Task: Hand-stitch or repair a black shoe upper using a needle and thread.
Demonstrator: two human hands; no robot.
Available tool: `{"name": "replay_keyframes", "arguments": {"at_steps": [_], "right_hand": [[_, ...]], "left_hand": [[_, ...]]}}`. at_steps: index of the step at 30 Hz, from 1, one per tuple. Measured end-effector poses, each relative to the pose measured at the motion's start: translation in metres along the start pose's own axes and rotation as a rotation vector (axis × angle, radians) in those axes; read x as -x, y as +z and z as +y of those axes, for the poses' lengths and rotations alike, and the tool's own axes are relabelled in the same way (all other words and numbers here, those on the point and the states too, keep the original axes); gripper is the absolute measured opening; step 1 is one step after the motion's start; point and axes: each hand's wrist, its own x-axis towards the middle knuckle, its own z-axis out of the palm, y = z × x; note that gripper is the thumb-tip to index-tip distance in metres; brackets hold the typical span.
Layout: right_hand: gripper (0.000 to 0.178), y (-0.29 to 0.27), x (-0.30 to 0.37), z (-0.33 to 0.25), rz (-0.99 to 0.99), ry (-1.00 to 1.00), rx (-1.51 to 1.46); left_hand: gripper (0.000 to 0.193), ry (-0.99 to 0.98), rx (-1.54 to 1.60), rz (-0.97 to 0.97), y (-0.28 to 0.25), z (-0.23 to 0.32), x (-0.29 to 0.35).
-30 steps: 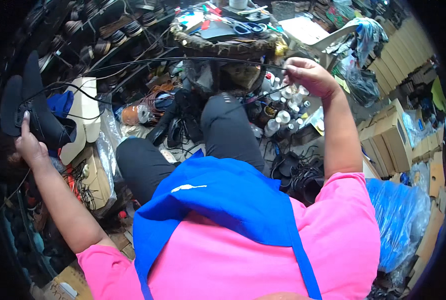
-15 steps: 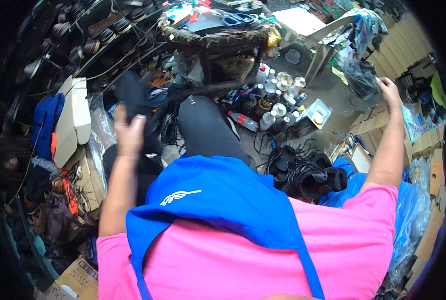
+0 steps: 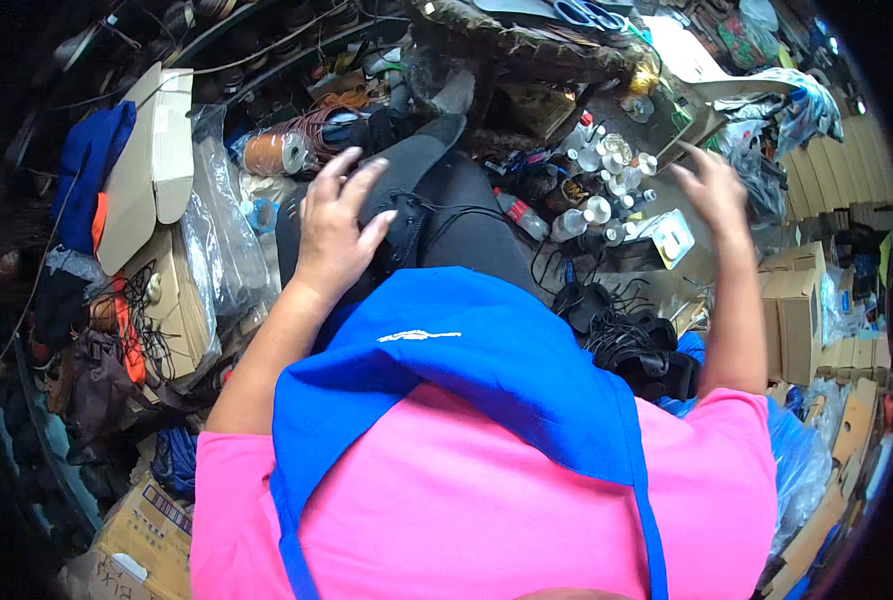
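A black lace-up shoe (image 3: 406, 165) lies across my lap, its long dark end pointing away to the upper right. Over its near left side is my left hand (image 3: 341, 225), fingers spread and bent a little. Black laces (image 3: 451, 208) trail from the shoe over my dark trouser leg. My right hand (image 3: 711, 190) is raised to the right of the bottles, its fingers apart and slightly blurred; I see nothing held in it. A blue apron (image 3: 466, 340) covers the near part of my lap.
Several plastic bottles (image 3: 606, 165) stand on the floor ahead. Below them is a heap of black shoes (image 3: 636, 345). A cluttered worktable (image 3: 536, 45) with blue-handled scissors (image 3: 586, 14) is beyond. Cardboard (image 3: 146, 150) and a thread spool (image 3: 274, 154) are left; a chair (image 3: 686, 55) is far right.
The shoe has come from the left onto my lap, and my left hand has moved right with it. My right hand has moved inward from the far right. The view has shifted.
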Motion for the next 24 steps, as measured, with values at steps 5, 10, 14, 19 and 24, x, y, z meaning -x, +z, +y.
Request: {"name": "replay_keyframes", "arguments": {"at_steps": [5,10,14,19,24], "right_hand": [[0.058,0.037,0.013,-0.216,-0.187,-0.422,-0.579],[0.042,0.07,-0.007,-0.247,-0.292,-0.34,-0.718],[0.037,0.089,-0.015,-0.231,-0.533,-0.356,-1.137],[0.034,0.096,-0.016,-0.214,-0.645,-0.29,-1.276],[0.034,0.096,-0.022,-0.209,-0.74,-0.176,-1.346]], "left_hand": [[0.027,0.19,-0.157,-0.122,0.007,0.001,-0.02],[0.014,0.298,0.087,-0.309,0.006,-0.01,-0.022],[0.017,0.354,0.107,-0.424,-0.027,-0.001,-0.017],[0.024,0.34,0.065,-0.545,-0.071,-0.016,-0.024],[0.019,-0.157,0.295,-0.47,-0.105,-0.08,-0.027]]}}
